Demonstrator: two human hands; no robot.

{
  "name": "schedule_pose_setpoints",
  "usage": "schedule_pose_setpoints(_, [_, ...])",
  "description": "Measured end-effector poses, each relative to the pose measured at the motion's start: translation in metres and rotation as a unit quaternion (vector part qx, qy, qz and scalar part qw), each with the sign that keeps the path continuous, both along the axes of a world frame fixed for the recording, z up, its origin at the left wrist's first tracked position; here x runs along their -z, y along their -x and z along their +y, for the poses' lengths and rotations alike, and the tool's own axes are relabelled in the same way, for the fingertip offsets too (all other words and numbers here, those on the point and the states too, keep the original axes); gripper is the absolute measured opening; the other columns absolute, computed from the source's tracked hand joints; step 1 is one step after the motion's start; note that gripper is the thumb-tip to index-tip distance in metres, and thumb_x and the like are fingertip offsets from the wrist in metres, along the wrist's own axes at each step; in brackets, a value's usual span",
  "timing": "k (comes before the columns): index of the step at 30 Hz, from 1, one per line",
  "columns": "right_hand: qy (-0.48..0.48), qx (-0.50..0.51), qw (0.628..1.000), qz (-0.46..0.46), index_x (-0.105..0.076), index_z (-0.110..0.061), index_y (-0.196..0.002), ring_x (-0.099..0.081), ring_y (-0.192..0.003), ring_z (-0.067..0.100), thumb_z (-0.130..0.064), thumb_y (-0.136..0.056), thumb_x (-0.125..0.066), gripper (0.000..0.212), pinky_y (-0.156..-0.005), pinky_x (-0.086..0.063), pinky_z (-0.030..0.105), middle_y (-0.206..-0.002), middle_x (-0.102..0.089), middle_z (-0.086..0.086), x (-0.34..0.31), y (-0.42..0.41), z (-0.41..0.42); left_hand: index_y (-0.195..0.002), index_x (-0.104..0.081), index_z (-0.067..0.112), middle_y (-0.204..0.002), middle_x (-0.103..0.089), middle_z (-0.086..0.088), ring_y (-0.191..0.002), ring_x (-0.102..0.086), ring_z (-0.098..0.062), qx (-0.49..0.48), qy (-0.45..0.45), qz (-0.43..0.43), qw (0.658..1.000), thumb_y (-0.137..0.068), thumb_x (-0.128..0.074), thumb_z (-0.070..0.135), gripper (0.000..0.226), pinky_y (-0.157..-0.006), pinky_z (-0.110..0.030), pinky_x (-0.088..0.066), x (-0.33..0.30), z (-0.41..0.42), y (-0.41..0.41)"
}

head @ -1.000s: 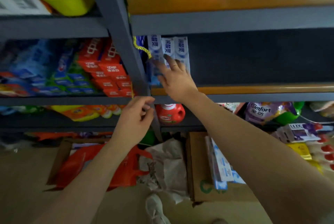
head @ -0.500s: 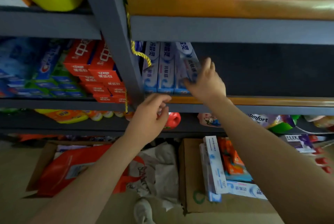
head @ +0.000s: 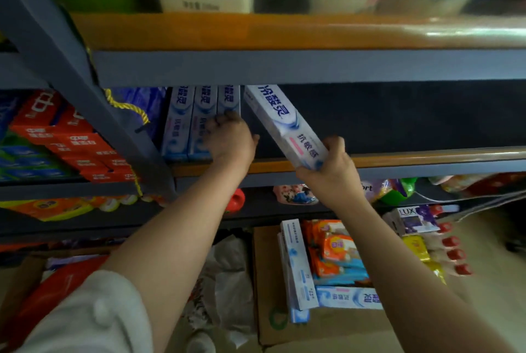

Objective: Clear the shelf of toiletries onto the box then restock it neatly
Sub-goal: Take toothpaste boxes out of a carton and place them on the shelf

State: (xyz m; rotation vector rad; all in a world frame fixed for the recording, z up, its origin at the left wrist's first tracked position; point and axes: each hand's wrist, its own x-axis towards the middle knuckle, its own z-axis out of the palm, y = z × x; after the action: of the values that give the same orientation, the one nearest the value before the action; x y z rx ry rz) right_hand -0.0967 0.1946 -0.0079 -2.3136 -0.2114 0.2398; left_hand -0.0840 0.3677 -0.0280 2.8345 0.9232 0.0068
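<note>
Dim overall, shelf bay (head: 398, 116) nearly black. Glare on upper shelf edge (head: 455, 31) at right. Wide-angle bowing, soft blur at corners.

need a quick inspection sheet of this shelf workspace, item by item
surface: orange-edged shelf board, right part bare.
job's things: three upright white-blue toothpaste cartons at shelf's left; a fourth tilted carton; more cartons on the brown cardboard box below.
clutter: orange packets on the box.
grippers: left hand rests on upright cartons; right hand grips tilted carton.
cables: yellow cord on the post.
surroundings: red cartons in left bay.
</note>
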Motion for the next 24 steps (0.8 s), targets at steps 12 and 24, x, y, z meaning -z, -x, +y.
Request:
schedule_pose_setpoints(12, [-0.253, 0.101, 0.932, 0.24, -0.052, -0.023, -0.112, -0.061, -0.086, 0.013, -0.049, -0.087, -0.054, 0.036, -0.061, -0.047, 0.022, -0.1, -0.061, 0.001, 0.012, 0.018, -0.061, -0.126, -0.045, 0.006, -0.123, -0.054, -0.014, -0.108, -0.054, -0.031, -0.037, 0.297, -0.056, 0.952, -0.081, -0.062, 0.02, 0.051, -0.08, -0.034, -0.048, -0.005, -0.017, -0.021])
schedule_pose_setpoints(24, [-0.492, 0.035, 0.802, 0.338, -0.054, -0.021, -0.112, -0.068, -0.08, 0.022, -0.021, -0.076, -0.063, 0.037, -0.062, -0.055, 0.031, -0.091, -0.063, 0.008, 0.019, 0.049, -0.084, -0.097, -0.061, 0.013, -0.067, -0.071, 0.0, -0.067, -0.066, -0.012, -0.067, 0.78, -0.053, 0.619, -0.063, -0.075, 0.042, 0.047, -0.083, -0.037, -0.054, -0.031, -0.045, 0.137])
